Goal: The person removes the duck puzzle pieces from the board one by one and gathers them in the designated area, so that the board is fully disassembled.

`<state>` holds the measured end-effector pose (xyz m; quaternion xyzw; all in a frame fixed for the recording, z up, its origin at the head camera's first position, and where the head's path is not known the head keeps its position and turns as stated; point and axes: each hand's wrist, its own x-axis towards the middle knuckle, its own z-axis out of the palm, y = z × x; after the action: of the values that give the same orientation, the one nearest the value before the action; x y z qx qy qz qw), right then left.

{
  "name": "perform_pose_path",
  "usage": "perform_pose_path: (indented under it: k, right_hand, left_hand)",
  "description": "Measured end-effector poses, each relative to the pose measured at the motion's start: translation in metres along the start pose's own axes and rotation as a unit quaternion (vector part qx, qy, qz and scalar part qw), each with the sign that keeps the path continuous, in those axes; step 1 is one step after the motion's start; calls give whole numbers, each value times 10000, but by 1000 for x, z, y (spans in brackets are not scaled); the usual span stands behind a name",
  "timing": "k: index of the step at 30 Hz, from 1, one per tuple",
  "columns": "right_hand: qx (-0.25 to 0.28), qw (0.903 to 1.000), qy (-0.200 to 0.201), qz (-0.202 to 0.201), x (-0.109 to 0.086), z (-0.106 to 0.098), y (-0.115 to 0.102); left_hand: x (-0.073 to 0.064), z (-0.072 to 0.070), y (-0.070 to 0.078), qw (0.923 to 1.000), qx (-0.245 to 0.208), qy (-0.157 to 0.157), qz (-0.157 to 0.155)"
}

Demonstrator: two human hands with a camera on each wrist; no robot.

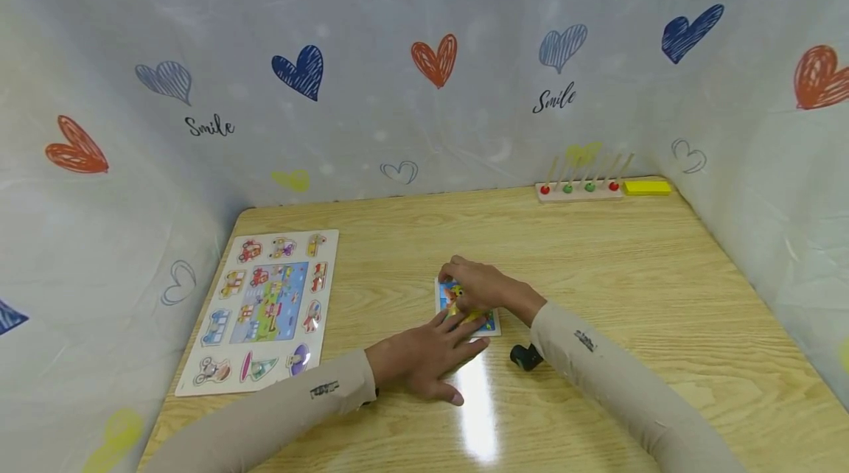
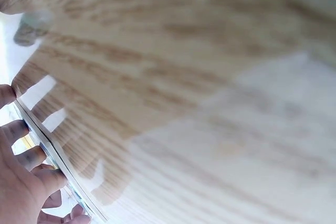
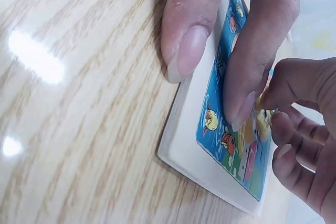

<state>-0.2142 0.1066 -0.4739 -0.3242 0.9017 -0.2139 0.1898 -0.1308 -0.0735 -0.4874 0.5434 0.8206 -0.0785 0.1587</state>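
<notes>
A small picture puzzle in a white frame lies on the table between both hands. Ducks and small fish on blue show on its face in the right wrist view. My left hand lies over its near side, fingers spread and nearly straight, the tips touching the picture. From the far side my right hand bends its fingers and thumb round part of the puzzle. In the right wrist view these curled right fingers meet the picture; the exact contact is partly hidden. The left wrist view catches the left fingers along the frame's edge.
A larger peg puzzle board with vehicle pieces lies at the left of the wooden table. At the back right stand a peg rack with red and green beads and a yellow block. A black device sits by the right cuff.
</notes>
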Motion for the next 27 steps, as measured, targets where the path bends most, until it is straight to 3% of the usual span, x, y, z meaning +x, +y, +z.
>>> perform_pose_path:
  k: [18,27]
  right_hand:
    - [104,9997,-214,-18,0,-3,4]
    - [454,9986,-28,-258,3,0,13]
  left_hand:
    - [-2,-2,2,10000,-4,40,-66]
    - [0,-1,4,9999,7,-29,-110]
